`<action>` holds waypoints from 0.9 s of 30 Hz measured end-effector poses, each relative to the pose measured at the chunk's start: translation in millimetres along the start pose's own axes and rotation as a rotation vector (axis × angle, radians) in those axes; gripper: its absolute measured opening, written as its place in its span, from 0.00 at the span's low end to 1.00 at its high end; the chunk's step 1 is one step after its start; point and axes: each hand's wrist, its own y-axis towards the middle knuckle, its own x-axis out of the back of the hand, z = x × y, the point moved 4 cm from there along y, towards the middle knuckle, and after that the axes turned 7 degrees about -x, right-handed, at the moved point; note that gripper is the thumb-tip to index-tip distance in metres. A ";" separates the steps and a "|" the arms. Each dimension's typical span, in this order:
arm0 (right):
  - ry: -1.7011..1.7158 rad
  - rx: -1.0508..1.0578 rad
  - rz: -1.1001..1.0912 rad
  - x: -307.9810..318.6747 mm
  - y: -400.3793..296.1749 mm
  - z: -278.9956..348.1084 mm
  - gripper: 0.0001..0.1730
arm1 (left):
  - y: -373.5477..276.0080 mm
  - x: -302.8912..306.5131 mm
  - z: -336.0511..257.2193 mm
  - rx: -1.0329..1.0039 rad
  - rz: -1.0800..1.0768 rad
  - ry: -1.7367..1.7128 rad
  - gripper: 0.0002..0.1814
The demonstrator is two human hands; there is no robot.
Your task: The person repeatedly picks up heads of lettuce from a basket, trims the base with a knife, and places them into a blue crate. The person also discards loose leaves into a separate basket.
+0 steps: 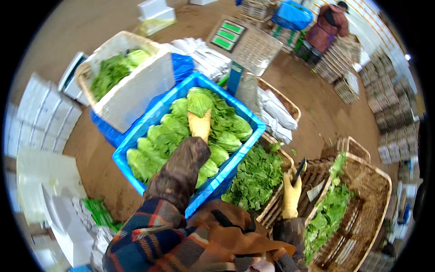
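Note:
My left hand, in a yellow glove, grips the base of a green lettuce head over the far part of a blue plastic crate. Rows of lettuce heads lie in that crate, on both sides of my forearm. Off to the right, my gloved right hand holds a knife with a dark blade pointing away from me. Below and left of the knife, loose green leaves fill a brown plastic crate. The knife's handle is mostly hidden by the glove.
A white foam box with lettuce adjoins the blue crate's far left side. A weighing scale stands beyond. At right, a brown crate holds leaf trimmings. A person bends over stacked crates farther off.

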 end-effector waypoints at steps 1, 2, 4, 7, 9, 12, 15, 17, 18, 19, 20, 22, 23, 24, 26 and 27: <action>0.026 0.012 -0.074 19.4 -11.3 -19.9 0.26 | 15.8 -25.7 18.0 0.012 0.096 0.172 0.47; 0.538 -0.144 -0.035 46.2 -15.6 -70.3 0.25 | 24.2 -61.4 44.5 0.102 0.220 0.398 0.56; 0.587 -0.316 -0.088 74.3 -55.4 -92.6 0.26 | 25.5 -97.4 88.4 -0.048 0.206 0.568 0.63; -0.052 -0.393 -0.346 101.6 -113.0 -85.7 0.21 | 40.5 -117.2 150.0 0.009 0.222 0.881 0.66; -0.309 -0.315 -0.306 132.4 -96.2 -60.0 0.27 | 95.8 -78.6 182.5 0.132 0.057 1.004 0.67; -0.043 -0.393 -0.440 200.3 -93.2 -7.4 0.38 | 168.3 -38.1 176.1 -0.054 0.382 0.686 0.62; -0.485 -0.276 -0.652 311.0 -60.0 -3.3 0.35 | 81.4 20.9 71.3 0.405 0.827 0.412 0.42; -0.659 -0.135 -0.719 398.3 4.8 -28.5 0.32 | 107.1 95.5 75.9 0.281 0.787 0.416 0.30; -0.670 -0.205 -0.753 438.5 32.9 -40.4 0.31 | 85.4 103.6 59.5 0.100 0.614 0.369 0.28; -0.753 -0.242 -0.763 474.8 59.2 -53.7 0.28 | 43.5 101.1 29.4 -0.084 0.442 0.321 0.27; -0.882 -0.268 -0.742 496.5 91.2 -51.6 0.28 | -5.4 98.1 6.9 -0.136 0.335 0.328 0.27; -1.075 -0.249 -0.601 521.1 164.0 -57.5 0.29 | -71.4 90.3 -7.0 -0.359 0.242 0.336 0.24; -1.142 -0.213 -0.497 529.9 198.6 -63.3 0.30 | -111.8 78.7 1.3 -0.443 0.295 0.308 0.23; -1.212 -0.277 -0.372 515.5 235.6 -58.7 0.35 | -147.0 76.6 20.2 -0.358 0.368 0.370 0.22; -1.050 -0.233 -0.272 537.3 285.5 -107.1 0.42 | -221.0 28.1 35.3 -0.354 0.708 0.471 0.20; -0.914 -0.269 -0.214 554.4 296.9 -133.0 0.43 | -269.4 -15.5 20.3 -0.443 0.964 0.520 0.19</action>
